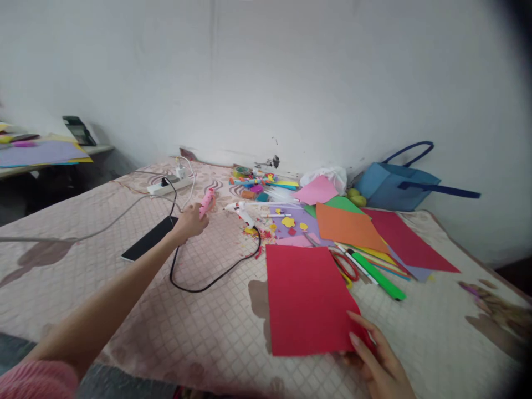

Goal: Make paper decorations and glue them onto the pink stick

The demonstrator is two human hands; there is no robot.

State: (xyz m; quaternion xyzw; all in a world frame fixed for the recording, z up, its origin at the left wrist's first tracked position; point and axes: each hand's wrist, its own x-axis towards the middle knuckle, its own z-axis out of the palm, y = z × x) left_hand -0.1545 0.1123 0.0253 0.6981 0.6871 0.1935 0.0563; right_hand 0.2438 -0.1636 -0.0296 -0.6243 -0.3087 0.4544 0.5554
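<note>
My left hand is stretched far out over the table, its fingers closed on a pink strip-like piece with red marks. What exactly this piece is I cannot make out. At the near right, my right hand pinches the lower right corner of a red craft sheet. Some of its fingers are hidden under the sheet. A white glue gun with a black cord lies to the right of my left hand. Scissors with red and yellow handles stick out beside the red sheet.
A white power strip with plugs and cords sits at the back left, near a black flat device. Coloured sheets, a green marker and small scraps spread across the right. A blue bag stands against the wall.
</note>
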